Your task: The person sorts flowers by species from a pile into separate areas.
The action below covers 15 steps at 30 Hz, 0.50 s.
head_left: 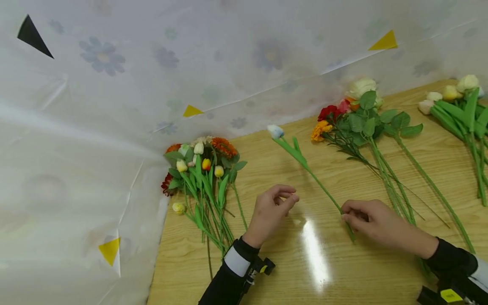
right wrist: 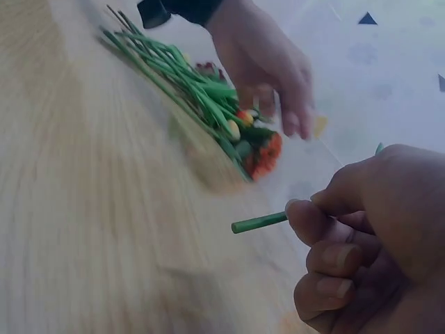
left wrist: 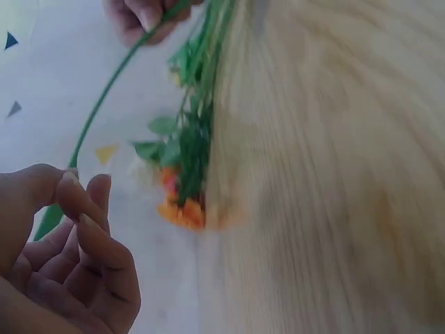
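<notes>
My right hand (head_left: 375, 222) pinches the stem of a pale blue tulip (head_left: 275, 131) between thumb and fingers. The cut end of the stem (right wrist: 259, 223) sticks out past the fingertips in the right wrist view. The flower tilts up and to the left over the table, with its green leaves below the bloom. Left of that stem is my left hand (head_left: 270, 214), fingers loosely bent and apart from the tulip, holding nothing. In the left wrist view the tulip stem (left wrist: 104, 94) passes behind the left fingers, and its bloom is hidden.
A bunch of tulips and orange flowers (head_left: 206, 169) lies on the wooden table (head_left: 267, 271) at left. Roses and orange blooms (head_left: 358, 114) with long stems lie at the right. Pale tulips (head_left: 457, 99) lie farther right. A flower-printed plastic sheet (head_left: 228, 55) hangs behind.
</notes>
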Motion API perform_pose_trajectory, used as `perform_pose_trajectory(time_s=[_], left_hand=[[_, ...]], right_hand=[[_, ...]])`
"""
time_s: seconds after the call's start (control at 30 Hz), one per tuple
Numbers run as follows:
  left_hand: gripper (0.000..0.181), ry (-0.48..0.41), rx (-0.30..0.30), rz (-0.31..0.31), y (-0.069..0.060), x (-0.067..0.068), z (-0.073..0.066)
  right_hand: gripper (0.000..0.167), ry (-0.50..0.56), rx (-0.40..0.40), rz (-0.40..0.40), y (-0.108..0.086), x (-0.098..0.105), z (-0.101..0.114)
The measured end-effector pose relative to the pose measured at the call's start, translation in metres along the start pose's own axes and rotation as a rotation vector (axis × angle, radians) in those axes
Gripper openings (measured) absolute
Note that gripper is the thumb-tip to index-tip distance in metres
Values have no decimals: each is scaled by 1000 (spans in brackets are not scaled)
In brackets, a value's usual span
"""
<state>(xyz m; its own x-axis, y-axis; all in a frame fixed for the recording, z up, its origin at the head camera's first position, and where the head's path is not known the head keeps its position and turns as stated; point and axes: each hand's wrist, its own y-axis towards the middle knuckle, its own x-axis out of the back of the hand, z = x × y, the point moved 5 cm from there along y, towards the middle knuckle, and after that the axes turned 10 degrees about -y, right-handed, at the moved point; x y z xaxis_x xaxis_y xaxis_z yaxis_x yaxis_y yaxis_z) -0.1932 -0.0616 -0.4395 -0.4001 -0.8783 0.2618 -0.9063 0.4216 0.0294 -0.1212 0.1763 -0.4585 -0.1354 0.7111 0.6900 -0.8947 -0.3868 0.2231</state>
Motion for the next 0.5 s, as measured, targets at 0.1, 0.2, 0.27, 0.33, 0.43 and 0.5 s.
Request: perform_pose_trajectory(time_s=[0.1, 0.2, 0.27, 0.33, 0.43, 0.5], left_hand=[[23, 196, -38, -85, -4, 23, 3], [22, 480, -92, -198, -11, 50, 4], [21, 657, -110, -279, -17, 69, 7], [18, 783, -99, -349, -23, 89, 11], [15, 908, -19, -434, -33, 119, 20], [15, 955, 62, -473, -40, 135, 25]], right_hand=[[9, -72, -91, -30, -7, 18, -12], [12, -183, -211, -57, -15, 43, -27], [18, -291, -297, -94, -22, 61, -40], [25, -359, -380, -134, -29, 79, -56], [36, -443, -477, -252, -44, 103, -92], [33, -414, -502, -368, -57, 116, -126]])
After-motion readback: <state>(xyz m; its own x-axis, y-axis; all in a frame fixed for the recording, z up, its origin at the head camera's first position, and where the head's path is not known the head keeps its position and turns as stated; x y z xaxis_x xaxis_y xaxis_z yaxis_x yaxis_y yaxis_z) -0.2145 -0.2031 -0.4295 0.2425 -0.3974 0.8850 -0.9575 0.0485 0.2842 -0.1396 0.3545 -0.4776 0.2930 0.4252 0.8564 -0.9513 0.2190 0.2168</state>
